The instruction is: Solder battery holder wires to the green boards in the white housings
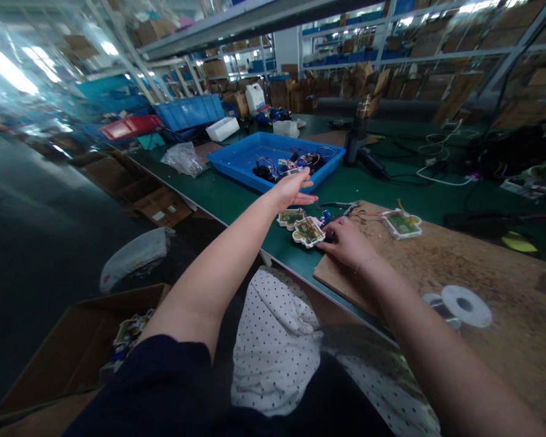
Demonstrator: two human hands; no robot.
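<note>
My left hand (295, 189) reaches over the near edge of the blue tray (236, 165), fingers stretched out and apart, holding nothing. Several black parts with coloured wires (300, 161) lie in that tray. My right hand (349, 243) is closed at the right edge of a green circuit board in a white cloud-shaped housing (308, 232). A dark part by its fingers is mostly hidden. Touching or just behind that board is another white-framed circuit board (290, 217). Pliers (341, 205) lie beyond my right hand, close to a small blue part (326, 215).
On the wooden board (491, 267) are a third white-framed circuit board (401, 224) and a solder wire spool (466, 305). A heat gun (358, 136) stands behind on the green bench. A plastic bag (184, 159) lies left of the tray; a cardboard box (73, 346) stands low at left.
</note>
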